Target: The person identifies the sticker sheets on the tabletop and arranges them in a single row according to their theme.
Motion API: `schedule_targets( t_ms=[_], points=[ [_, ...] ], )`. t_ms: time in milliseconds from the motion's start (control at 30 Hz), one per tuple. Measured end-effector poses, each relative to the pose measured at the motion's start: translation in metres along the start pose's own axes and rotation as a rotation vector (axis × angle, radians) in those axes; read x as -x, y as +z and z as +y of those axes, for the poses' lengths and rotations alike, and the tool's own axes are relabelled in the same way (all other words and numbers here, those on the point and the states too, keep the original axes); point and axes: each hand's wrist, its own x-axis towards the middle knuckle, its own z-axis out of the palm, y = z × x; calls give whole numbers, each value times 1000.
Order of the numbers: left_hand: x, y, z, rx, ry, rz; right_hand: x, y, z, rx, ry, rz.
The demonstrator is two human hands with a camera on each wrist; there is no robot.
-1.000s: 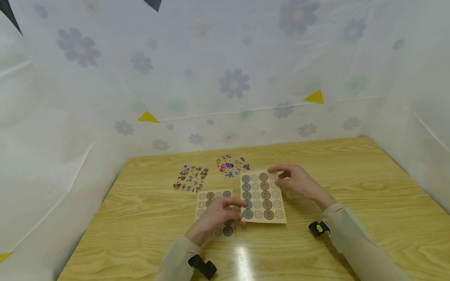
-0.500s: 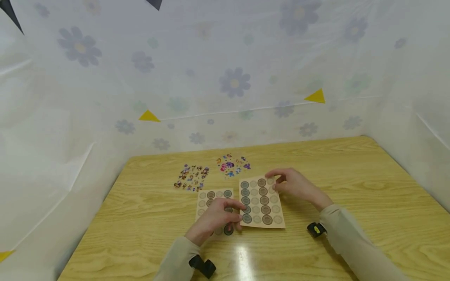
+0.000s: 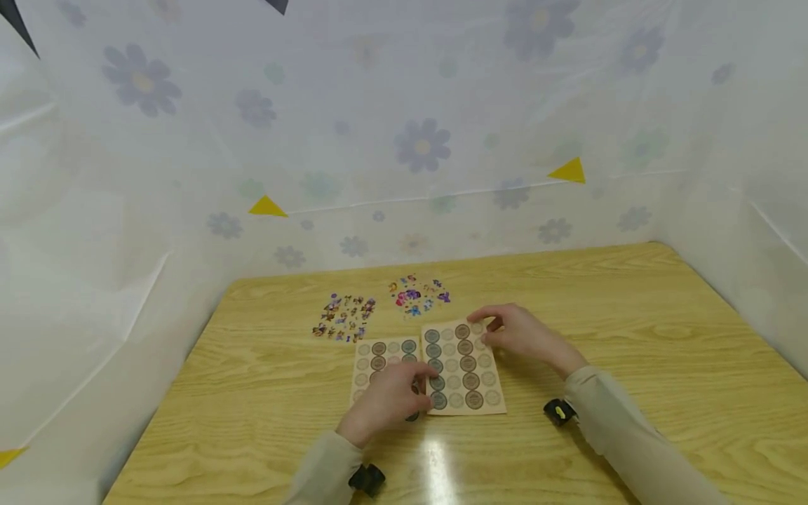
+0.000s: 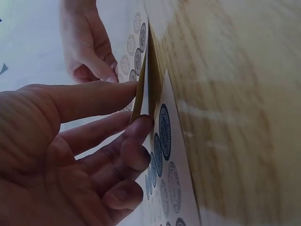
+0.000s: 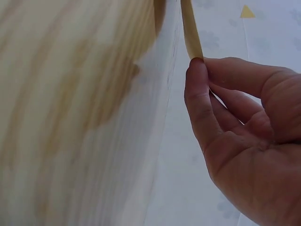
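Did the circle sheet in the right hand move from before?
Yes. Against the pink-and-purple stickers farther back on the table, the circle sheet in the right hand has moved left and nearer the person.

Got a ylw-brn wood-grain table (image 3: pixel 587 315) w/ bright glare at near ctr. Carries, L of ctr, a cream sheet (image 3: pixel 386 355) lying flat, w/ cols. of dk + pale round prints, partly hidden. Farther off, holds 2 clusters of tiny figures: brn/purple cluster (image 3: pixel 342 319) at far L, pink/purple/blue cluster (image 3: pixel 413 296) just R.
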Motion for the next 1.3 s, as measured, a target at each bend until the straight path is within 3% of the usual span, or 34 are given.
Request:
schedule_targets(
  t_ms=[233, 500, 600, 800, 933, 1133, 1300],
  points=[
    [3, 3, 4, -73, 13, 8, -1, 2, -5, -7, 7, -19],
    [5, 2, 5, -365, 83, 78, -1, 2, -7, 16, 25, -25],
    [6, 1, 6, -418, 100, 71, 0, 3, -7, 34, 43, -27],
    [8, 0, 7, -432, 106, 34, 2, 6, -7, 130, 42, -31],
    [11, -2, 7, -446, 115, -5, 5, 8, -7, 199, -17, -53],
    [11, -4, 6, -457, 129, -57, 6, 9, -6, 248, -71, -59],
    [11, -5, 6, -458, 130, -66, 7, 10, -4, 255, -69, -62]
  ],
)
